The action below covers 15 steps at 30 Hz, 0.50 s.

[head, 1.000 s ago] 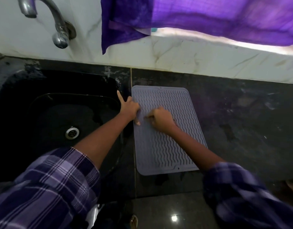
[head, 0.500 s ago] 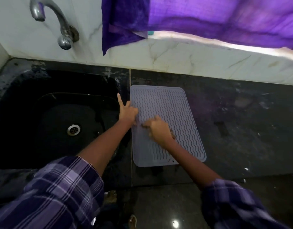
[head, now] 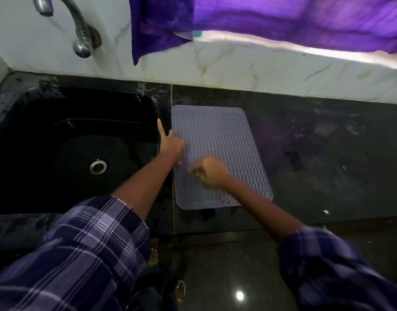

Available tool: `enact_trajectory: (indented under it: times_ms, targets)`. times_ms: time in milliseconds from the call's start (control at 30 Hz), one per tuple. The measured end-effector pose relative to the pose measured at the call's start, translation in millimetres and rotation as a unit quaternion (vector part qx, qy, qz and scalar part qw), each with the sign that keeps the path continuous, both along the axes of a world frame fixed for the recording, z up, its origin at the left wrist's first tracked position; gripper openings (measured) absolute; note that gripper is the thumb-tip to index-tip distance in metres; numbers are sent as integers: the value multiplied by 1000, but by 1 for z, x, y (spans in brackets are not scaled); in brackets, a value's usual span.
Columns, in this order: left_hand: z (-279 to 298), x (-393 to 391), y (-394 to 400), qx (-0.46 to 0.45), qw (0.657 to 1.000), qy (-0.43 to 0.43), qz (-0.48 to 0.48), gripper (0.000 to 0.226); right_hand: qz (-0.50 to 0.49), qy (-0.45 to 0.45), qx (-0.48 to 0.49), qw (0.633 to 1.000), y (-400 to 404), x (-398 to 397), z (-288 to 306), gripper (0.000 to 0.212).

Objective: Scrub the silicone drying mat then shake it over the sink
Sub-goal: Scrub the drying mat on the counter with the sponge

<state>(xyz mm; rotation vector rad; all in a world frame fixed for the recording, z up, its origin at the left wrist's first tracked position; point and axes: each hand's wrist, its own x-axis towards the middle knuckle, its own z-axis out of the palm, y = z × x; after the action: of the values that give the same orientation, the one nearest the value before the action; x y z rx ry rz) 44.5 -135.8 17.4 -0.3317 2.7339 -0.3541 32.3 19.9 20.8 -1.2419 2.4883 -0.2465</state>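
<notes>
The grey silicone drying mat (head: 224, 140), ribbed with wavy lines, lies flat on the black counter just right of the black sink (head: 65, 158). My left hand (head: 170, 144) presses on the mat's left edge. Its index finger points straight out towards the wall and its thumb lies on the rim. My right hand (head: 212, 172) sits on the mat's lower middle with its fingers curled. It is blurred by motion and seems to grip a small scrubber, which the fingers hide almost fully.
A metal tap (head: 78, 30) juts from the white marble wall over the sink, whose drain (head: 98, 166) is in its floor. Purple cloth (head: 260, 21) hangs along the window ledge above. Stained black counter (head: 327, 153) stretches right of the mat. The glossy floor (head: 226, 277) shows below.
My right hand has slid down and left across the mat and is now blurred. My left hand has stayed on the left edge. The camera has shifted slightly.
</notes>
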Motion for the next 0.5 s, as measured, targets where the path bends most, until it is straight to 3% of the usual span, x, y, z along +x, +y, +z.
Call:
enact_trajectory:
  times_ms: [133,300,500]
  targets:
    - [-11,7,3,20,1000,-15,16,57,-76,55,51,994,-12,7,-23,37]
    - [-13,6,4,15,999,-13,28,55,43,40,45,997,51,72,-26,46]
    - [-9,7,15,-18,999,-26,24,49,163,117,111,973,20,64,-10,45]
